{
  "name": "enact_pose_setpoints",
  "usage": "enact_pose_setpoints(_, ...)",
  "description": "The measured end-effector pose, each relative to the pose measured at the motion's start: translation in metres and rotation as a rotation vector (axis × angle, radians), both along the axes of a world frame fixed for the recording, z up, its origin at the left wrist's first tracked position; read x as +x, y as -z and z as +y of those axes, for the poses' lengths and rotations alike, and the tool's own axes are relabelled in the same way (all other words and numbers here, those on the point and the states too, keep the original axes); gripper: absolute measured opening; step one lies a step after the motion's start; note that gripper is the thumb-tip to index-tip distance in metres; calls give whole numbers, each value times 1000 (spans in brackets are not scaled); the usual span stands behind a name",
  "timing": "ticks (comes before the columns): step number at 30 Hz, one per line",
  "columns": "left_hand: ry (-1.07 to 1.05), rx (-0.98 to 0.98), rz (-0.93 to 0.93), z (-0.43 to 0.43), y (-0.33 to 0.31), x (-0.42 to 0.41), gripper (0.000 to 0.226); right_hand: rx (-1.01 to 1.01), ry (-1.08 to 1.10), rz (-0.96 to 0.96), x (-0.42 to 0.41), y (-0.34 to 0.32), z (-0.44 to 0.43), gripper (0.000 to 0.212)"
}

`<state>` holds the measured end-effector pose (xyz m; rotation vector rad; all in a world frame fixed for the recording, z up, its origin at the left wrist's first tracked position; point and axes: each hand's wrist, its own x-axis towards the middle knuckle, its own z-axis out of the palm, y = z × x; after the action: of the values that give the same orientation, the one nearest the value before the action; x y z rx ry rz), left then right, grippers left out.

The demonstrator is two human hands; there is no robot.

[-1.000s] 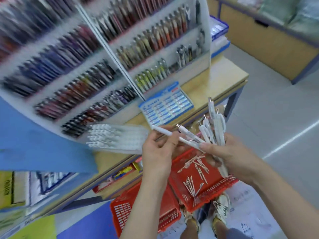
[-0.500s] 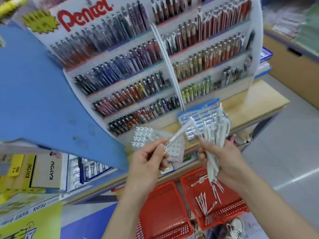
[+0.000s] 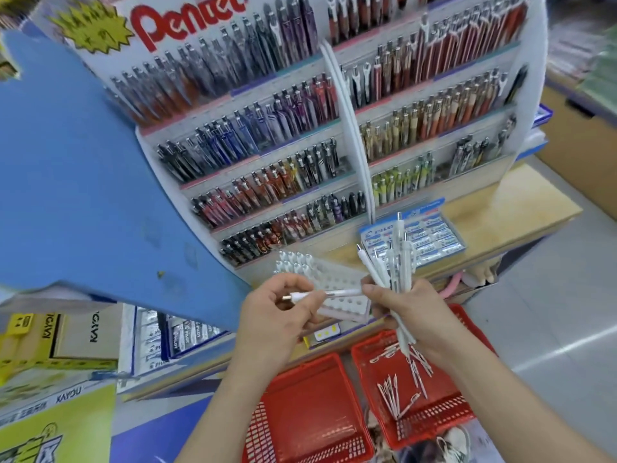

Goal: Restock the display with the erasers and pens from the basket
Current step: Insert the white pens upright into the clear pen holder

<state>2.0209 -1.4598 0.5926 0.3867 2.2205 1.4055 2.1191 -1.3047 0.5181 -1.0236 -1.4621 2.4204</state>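
Note:
My left hand [image 3: 277, 312] pinches a single white pen [image 3: 320, 294], held level in front of a clear pen rack [image 3: 334, 289] with rows of holes; a few white pens stand in the rack's far left corner. My right hand [image 3: 410, 309] grips a bunch of white pens [image 3: 390, 262] fanned upward. Below, the right red basket [image 3: 434, 419] holds several more loose white pens [image 3: 394, 392]. The left red basket [image 3: 310, 412] shows nothing inside. A blue tray of boxed erasers [image 3: 430, 238] lies on the wooden counter behind the bunch.
A tall white Pentel display [image 3: 300, 128] with tiers of coloured pens rises behind the counter. A blue panel [image 3: 76, 178] juts in from the left. Yellow and white boxes [image 3: 66, 335] fill a lower shelf at left. Open grey floor [image 3: 567, 312] lies to the right.
The view has swung up toward the display. My left hand has drawn one pen away from the bunch and turned it level in front of the rack. My right hand still holds the bunch.

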Motion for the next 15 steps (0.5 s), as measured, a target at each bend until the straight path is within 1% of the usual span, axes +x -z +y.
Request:
enact_pose_setpoints(3, -31, 6, 37, 4, 2, -4, 9, 11, -22, -4, -5, 1, 1, 13)
enact_pose_setpoints(6, -107, 136, -27, 8, 3, -15, 3, 3, -14, 0, -8, 1, 2, 10)
enact_pose_setpoints(8, -130, 167, -28, 8, 4, -24, 7, 17, 5, -9, -11, 3, 0, 10)
enact_pose_setpoints(11, -140, 130, 47, 7, 5, -36, 11, 30, 35, -44, -18, 8, -3, 16)
enact_pose_setpoints(15, -169, 42, 196, 7, 10, -57, 16, 3, 143, -111, -24, 20, 0, 23)
